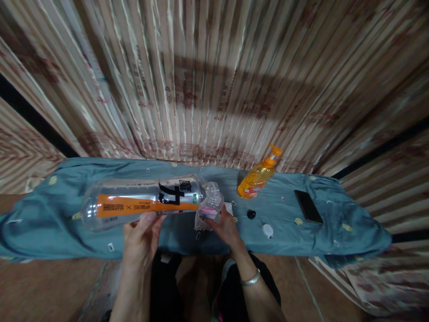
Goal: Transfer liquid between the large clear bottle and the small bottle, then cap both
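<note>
My left hand [144, 232] grips a big clear plastic drink bottle [134, 203] from below. It lies sideways in the air above the cloth, with an orange and silver label, its neck end to the right. My right hand [224, 226] has its fingers round a small clear plastic bottle [212, 203] with a pink label. The small bottle is at the big bottle's neck end; whether their openings touch is hard to make out. Under the small bottle a piece of white tissue [203, 224] shows on the cloth.
A pump bottle [254, 180] of orange liquid stands tilted in view at the back. Right of my hands are a black cap [251, 214], a round white cap [267, 230] and a dark phone [308, 206]. A teal patterned cloth [288, 241] covers the narrow table; striped curtains [217, 80] hang behind.
</note>
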Demonstrator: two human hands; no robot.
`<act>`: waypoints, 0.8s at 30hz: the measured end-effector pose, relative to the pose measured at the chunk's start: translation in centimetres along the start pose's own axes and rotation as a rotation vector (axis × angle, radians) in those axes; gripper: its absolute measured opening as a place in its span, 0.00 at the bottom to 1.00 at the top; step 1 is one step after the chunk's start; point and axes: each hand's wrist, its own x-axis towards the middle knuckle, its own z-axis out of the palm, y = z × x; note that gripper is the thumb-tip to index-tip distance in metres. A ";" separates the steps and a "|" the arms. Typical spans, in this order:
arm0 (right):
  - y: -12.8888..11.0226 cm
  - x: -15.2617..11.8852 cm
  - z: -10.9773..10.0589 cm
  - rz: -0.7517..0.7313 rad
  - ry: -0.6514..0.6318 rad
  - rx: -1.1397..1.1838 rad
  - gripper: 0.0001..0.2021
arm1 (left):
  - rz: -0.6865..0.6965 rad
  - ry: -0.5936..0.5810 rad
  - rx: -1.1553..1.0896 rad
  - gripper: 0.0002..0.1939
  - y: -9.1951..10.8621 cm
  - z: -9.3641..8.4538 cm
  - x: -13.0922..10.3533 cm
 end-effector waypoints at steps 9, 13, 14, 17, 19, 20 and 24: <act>-0.3 0.1 0.0 0.016 -0.008 0.012 0.29 | -0.004 0.001 0.000 0.23 -0.1 -0.1 0.0; -0.3 0.1 -0.1 0.022 -0.014 0.020 0.29 | -0.007 0.020 -0.017 0.24 0.0 0.0 -0.1; -0.3 0.1 -0.1 0.023 -0.013 0.021 0.29 | -0.008 0.025 -0.023 0.24 0.0 0.0 -0.1; -0.3 0.1 -0.1 0.026 -0.013 0.018 0.29 | -0.016 0.021 -0.047 0.24 0.1 0.1 -0.1; -0.2 0.1 -0.1 0.024 -0.015 0.016 0.30 | -0.032 0.032 -0.065 0.24 0.2 0.1 -0.2; -0.2 0.1 -0.1 0.020 -0.016 0.017 0.30 | -0.040 0.041 -0.074 0.23 0.2 0.2 -0.2; 0.1 0.1 0.0 0.003 -0.012 0.015 0.30 | -0.054 0.050 -0.074 0.21 0.2 0.1 -0.1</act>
